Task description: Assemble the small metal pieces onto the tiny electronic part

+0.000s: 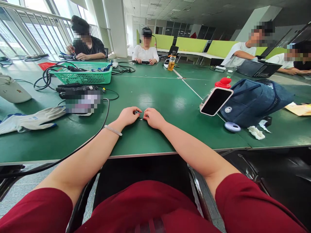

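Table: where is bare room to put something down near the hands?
Bare table lies beyond the left hand and right hand, between basket and phone. A smaller patch lies between right hand and phone. Crowded: the left side, with cable and gloves, and the right, around the bag.

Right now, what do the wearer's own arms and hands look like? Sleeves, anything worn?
Both arms are bare below short dark red sleeves, the left sleeve and the right sleeve. The left hand and right hand are ungloved. A thin pale band circles the left wrist. Rings are too small to tell.
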{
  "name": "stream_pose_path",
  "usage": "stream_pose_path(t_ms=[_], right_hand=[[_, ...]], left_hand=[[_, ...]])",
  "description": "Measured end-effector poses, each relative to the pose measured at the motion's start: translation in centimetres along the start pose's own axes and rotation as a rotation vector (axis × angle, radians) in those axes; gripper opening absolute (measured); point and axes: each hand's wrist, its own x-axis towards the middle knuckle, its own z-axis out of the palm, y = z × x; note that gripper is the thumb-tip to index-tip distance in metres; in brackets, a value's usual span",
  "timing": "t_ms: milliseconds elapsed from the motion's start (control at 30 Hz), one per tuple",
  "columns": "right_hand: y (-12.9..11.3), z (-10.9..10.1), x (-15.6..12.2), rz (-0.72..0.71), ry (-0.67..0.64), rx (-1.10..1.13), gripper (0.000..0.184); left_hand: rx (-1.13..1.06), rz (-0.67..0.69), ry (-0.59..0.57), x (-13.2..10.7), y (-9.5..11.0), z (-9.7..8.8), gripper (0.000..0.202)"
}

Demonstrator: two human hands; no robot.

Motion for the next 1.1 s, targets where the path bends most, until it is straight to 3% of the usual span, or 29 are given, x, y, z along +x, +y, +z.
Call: stream_pose_path(t_ms=[367,1100], right_hand=[[-0.64,0.25,0.73,-0.105,0.06,0.032,0.015],[-0.31,0.1,0.67,-0.065,0.016,0.031,0.009]], left_hand=[[0.02,0.003,-0.026,0.07,-0.09,-0.17,0.032],[-0.041,-0.037,-0.018,0.25,-0.35,-0.38,0.03]])
